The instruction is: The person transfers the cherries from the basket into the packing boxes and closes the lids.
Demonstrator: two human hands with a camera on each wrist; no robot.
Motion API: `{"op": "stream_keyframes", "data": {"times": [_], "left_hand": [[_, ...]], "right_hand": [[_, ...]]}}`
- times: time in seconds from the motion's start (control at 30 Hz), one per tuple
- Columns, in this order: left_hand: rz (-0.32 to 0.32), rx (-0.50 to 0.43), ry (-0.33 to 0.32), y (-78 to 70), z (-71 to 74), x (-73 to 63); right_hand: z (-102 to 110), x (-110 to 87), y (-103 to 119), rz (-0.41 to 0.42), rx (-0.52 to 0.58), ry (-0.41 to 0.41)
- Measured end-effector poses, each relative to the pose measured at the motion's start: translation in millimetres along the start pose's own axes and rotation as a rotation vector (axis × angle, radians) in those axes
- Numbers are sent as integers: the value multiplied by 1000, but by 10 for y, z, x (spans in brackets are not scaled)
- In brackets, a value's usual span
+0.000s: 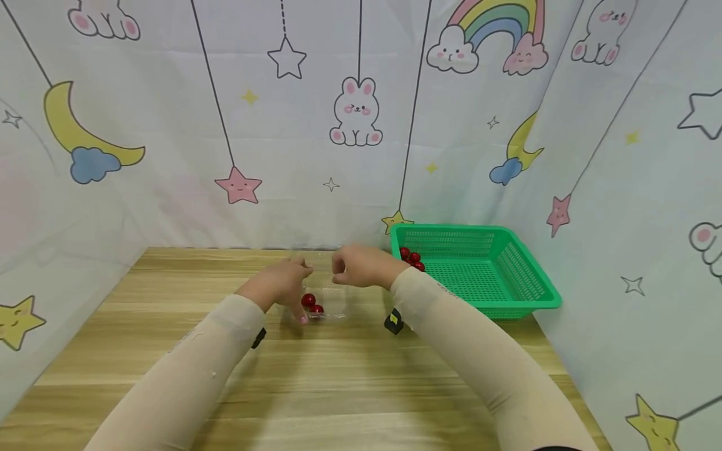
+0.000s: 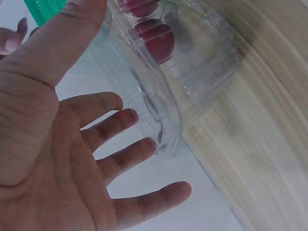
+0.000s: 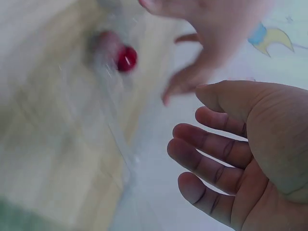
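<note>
Head view: left hand point(image 1: 280, 283) touches clear box point(image 1: 324, 304); right hand point(image 1: 361, 266) hovers.

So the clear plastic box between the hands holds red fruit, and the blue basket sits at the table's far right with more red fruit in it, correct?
Not quite: the basket is green, not blue, as the head view shows. The rest stands: it sits at the far right of the table with red fruit in its corner, and the clear plastic box between the hands holds red fruit too.
</note>
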State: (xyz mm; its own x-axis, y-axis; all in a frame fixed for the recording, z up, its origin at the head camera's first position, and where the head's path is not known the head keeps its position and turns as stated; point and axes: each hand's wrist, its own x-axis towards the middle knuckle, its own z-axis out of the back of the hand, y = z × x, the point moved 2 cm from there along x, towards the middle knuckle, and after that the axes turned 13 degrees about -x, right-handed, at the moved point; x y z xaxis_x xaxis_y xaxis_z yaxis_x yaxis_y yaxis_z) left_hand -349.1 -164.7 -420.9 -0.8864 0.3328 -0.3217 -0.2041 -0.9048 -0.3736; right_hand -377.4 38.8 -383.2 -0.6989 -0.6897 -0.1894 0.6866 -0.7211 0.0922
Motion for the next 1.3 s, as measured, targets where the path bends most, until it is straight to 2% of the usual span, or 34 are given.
{"op": "stream_keyframes", "data": {"times": [0.27, 0.53, 0.7, 0.9, 1.03, 1.3], "left_hand": [[-18, 2, -11, 3, -13, -16], [-11, -14, -12, 17, -23, -12], [-6, -14, -13, 10, -17, -25], [6, -12, -10, 13, -12, -16], [11, -16, -8, 15, -13, -10], [14, -23, -15, 22, -17, -6]], "right_hand": [[305, -269, -511, -142, 37, -69], [380, -458, -1064, -285, 123, -105], [325, -514, -1341, -331, 144, -121], [166, -542, -1653, -373, 171, -104], [28, -541, -1810, -403, 156, -58], [-175, -536, -1948, -464, 251, 67]]}}
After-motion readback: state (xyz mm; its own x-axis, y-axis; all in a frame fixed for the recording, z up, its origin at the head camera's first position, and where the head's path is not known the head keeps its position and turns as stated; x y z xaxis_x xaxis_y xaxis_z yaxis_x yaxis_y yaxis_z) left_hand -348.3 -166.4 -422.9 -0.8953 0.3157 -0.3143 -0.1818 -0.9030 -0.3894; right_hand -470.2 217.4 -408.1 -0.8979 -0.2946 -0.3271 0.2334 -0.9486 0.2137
